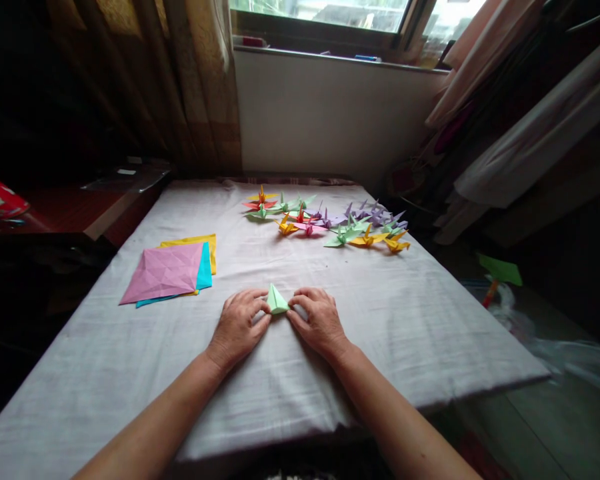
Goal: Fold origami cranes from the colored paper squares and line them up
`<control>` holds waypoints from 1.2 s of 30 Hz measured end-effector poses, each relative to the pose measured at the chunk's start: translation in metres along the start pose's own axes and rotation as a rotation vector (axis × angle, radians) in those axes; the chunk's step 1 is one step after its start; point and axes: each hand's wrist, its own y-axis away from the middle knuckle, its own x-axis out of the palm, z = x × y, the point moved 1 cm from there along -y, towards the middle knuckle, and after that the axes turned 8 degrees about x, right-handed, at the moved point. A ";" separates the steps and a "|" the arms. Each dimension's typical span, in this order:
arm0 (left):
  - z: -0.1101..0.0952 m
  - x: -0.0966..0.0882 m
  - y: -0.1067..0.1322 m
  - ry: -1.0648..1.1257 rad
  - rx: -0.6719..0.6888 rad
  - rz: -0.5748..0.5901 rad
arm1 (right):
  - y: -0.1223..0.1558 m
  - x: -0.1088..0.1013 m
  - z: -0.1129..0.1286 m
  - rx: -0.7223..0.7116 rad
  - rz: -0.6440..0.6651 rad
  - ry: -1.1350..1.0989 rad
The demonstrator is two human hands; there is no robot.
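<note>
- Head view: the pale-green folded origami paper (277,301) sits between my two hands, just beyond my thumbs, on the whitish tablecloth (410,320).
- My left hand (240,325) pinches its left corner, thumb against fingers.
- My right hand (320,321) pinches the right corner likewise.

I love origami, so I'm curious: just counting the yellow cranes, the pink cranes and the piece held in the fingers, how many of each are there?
Yellow paper cranes: 4
Pink paper crane: 1
Green folded piece: 1
Total: 6
</note>
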 end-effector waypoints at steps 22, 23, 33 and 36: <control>-0.007 0.002 -0.019 0.455 -0.247 -0.057 | -0.019 0.008 0.002 0.116 0.063 -0.835; -0.008 0.004 -0.020 0.508 -0.269 -0.045 | -0.019 0.008 0.002 0.131 0.078 -0.857; -0.009 0.004 -0.029 0.992 -0.490 -0.063 | -0.029 0.001 0.004 0.321 0.217 -1.014; -0.005 0.001 -0.032 1.060 -0.581 -0.098 | -0.037 -0.005 0.005 0.428 0.261 -1.037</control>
